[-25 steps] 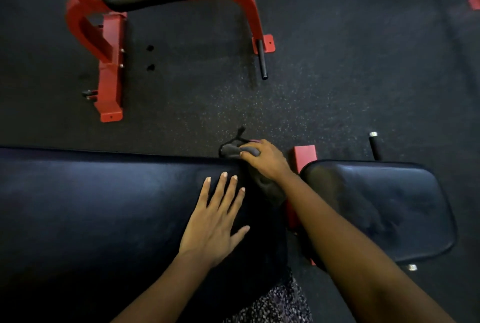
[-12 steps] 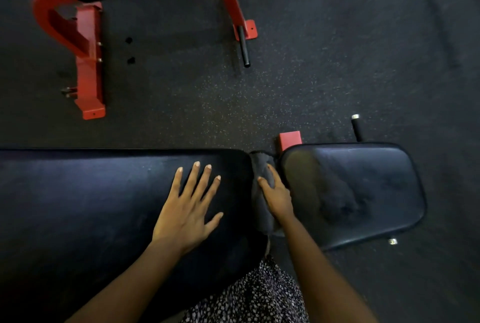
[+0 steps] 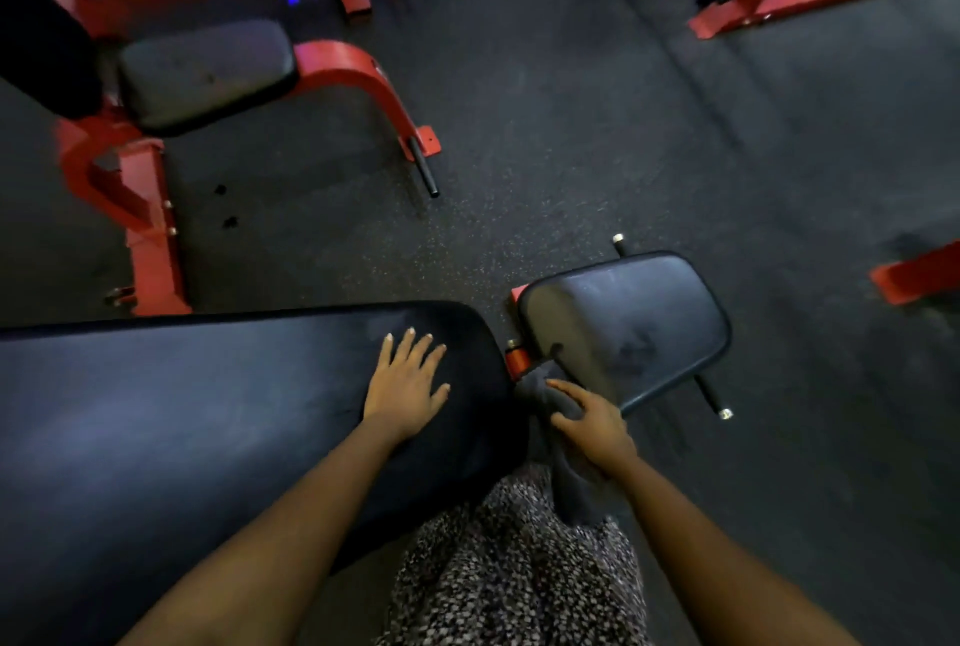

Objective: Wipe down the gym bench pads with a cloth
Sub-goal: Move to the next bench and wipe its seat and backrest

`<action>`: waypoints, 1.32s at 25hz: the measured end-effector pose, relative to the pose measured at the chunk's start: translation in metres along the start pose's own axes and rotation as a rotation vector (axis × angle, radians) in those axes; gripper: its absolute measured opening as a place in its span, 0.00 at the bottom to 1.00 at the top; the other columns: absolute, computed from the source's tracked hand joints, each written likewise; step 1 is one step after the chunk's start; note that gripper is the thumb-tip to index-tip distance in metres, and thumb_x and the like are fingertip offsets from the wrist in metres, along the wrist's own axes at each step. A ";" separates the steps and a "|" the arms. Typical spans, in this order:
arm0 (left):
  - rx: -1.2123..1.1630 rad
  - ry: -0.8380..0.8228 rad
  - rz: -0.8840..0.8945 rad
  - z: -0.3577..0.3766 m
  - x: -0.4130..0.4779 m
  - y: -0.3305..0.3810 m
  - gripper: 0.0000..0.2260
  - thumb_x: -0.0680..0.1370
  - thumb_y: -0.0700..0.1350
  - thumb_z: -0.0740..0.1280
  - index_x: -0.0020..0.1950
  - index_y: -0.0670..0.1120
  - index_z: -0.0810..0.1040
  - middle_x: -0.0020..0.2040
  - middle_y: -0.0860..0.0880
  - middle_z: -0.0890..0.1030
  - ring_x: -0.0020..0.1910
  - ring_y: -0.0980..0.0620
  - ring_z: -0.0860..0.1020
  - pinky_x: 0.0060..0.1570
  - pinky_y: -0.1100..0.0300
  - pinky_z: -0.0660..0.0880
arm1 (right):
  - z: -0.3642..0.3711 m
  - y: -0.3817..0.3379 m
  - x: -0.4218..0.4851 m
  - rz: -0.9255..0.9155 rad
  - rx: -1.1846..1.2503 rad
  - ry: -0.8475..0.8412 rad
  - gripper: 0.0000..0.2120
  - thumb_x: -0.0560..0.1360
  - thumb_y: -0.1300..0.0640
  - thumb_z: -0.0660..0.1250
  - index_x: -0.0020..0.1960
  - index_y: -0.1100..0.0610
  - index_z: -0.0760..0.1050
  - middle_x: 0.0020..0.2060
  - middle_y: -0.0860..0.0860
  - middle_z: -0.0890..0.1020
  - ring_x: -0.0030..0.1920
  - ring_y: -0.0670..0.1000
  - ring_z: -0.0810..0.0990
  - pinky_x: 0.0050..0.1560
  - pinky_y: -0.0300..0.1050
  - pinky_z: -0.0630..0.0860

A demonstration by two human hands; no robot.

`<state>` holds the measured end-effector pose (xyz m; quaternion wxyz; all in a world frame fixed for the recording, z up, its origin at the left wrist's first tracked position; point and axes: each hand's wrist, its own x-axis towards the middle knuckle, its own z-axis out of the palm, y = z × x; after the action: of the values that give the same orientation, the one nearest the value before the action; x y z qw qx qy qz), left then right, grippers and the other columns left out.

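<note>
Cloth [image 3: 571, 492] has slid nearer, gripped in the right hand [image 3: 592, 424].

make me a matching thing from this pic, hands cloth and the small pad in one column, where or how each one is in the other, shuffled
Column one:
1. left hand
2. right hand
3. cloth
4. small pad

Column two:
a. smudged on top, right of the gap
b. grips the cloth
c. lies flat, fingers spread, on the long pad
d. dark grey, hangs down at the gap between the two pads

Pairs: 1-c, 2-b, 3-d, 4-a
</note>
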<state>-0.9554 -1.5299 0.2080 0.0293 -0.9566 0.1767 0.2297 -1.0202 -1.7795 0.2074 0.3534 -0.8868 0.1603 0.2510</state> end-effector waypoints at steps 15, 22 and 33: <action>-0.490 -0.176 0.470 -0.035 0.017 0.241 0.23 0.75 0.53 0.63 0.66 0.43 0.72 0.66 0.44 0.73 0.66 0.48 0.71 0.69 0.56 0.61 | -0.090 0.222 -0.223 0.325 0.216 0.407 0.23 0.72 0.54 0.69 0.64 0.38 0.69 0.66 0.51 0.71 0.66 0.52 0.70 0.64 0.44 0.65; -0.577 -0.126 0.520 -0.067 0.039 0.466 0.16 0.78 0.41 0.64 0.65 0.41 0.72 0.62 0.50 0.71 0.61 0.53 0.71 0.60 0.68 0.59 | -0.213 0.403 -0.281 0.400 0.167 0.532 0.23 0.73 0.51 0.68 0.64 0.35 0.67 0.69 0.49 0.68 0.68 0.51 0.68 0.65 0.47 0.66; -0.900 -0.173 0.090 -0.056 0.106 0.550 0.11 0.78 0.44 0.65 0.60 0.49 0.78 0.65 0.48 0.75 0.61 0.54 0.75 0.64 0.61 0.69 | -0.412 0.492 -0.133 0.074 0.020 0.420 0.23 0.72 0.50 0.68 0.65 0.38 0.70 0.67 0.49 0.71 0.67 0.50 0.70 0.64 0.42 0.65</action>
<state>-1.0368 -2.0866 0.2244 -0.3845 -0.8429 0.0974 0.3636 -1.2197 -2.4005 0.2704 0.3114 -0.9097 0.2652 0.0718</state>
